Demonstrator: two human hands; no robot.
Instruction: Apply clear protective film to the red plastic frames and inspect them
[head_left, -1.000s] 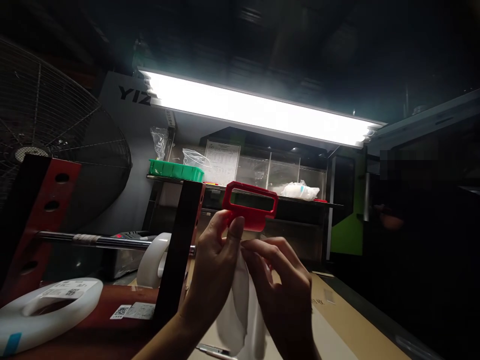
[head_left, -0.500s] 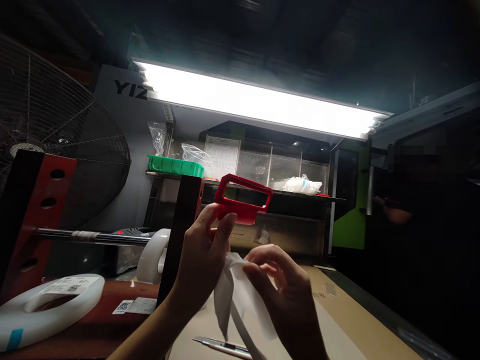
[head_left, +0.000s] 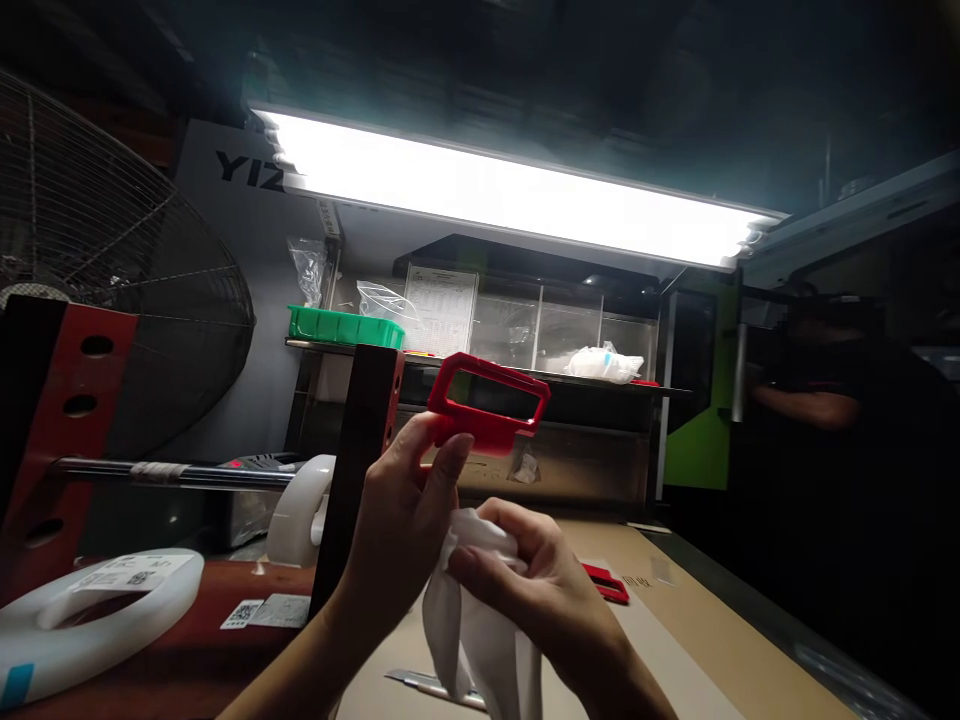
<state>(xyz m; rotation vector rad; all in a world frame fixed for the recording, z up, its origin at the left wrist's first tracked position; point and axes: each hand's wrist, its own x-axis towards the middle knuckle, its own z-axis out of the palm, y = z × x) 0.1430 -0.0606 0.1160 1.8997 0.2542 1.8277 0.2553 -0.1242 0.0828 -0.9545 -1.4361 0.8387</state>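
A: What do the fingers hold?
B: The left hand point(head_left: 397, 530) grips a red plastic frame point(head_left: 480, 436) in the air; the right hand point(head_left: 532, 600) pinches a white cloth point(head_left: 469, 625) above a utility knife point(head_left: 435, 688) on cardboard point(head_left: 712, 610).

Cardbd-top bench point(head_left: 720, 610) w/ utility knife point(head_left: 433, 688)

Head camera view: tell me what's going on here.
A person holds a red plastic frame up in the left hand while the right hand grips a white cloth. A utility knife and a small red piece lie on the cardboard below. A co-worker is in the dim background on the right.
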